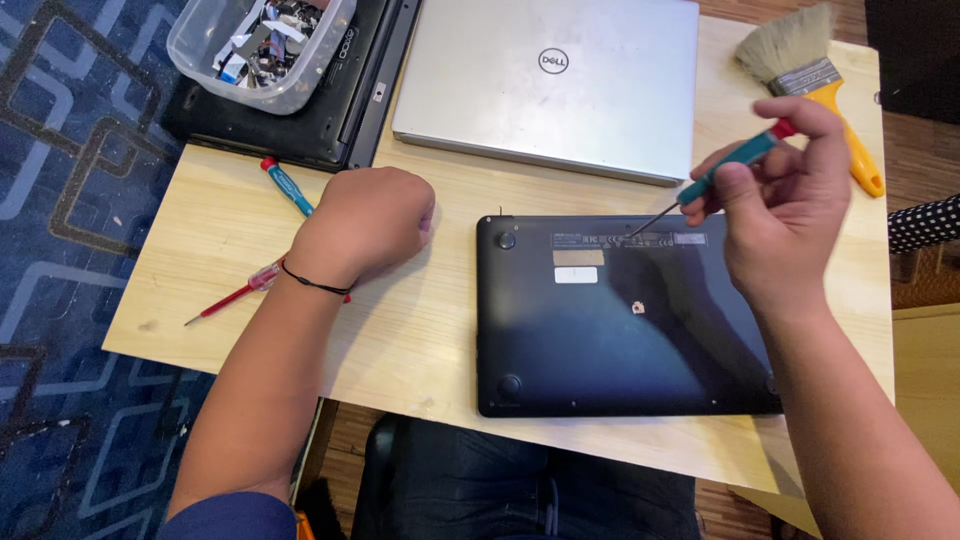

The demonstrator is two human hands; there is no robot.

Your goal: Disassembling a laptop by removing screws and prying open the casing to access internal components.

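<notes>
Head view shows your right hand [790,200] gripping a teal screwdriver [725,170], its tip touching the upturned black laptop [620,330] near the rear edge. Your left hand [365,225] rests fisted on the table [420,330], well apart, holding nothing visible. Beside it lie two more screwdrivers [287,187]. Behind sit a silver laptop [550,80], a brush [810,70] and a parts tub [262,45].

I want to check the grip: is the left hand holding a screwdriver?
No, the left hand rests as an empty fist on the table; the right hand holds the teal screwdriver.
</notes>
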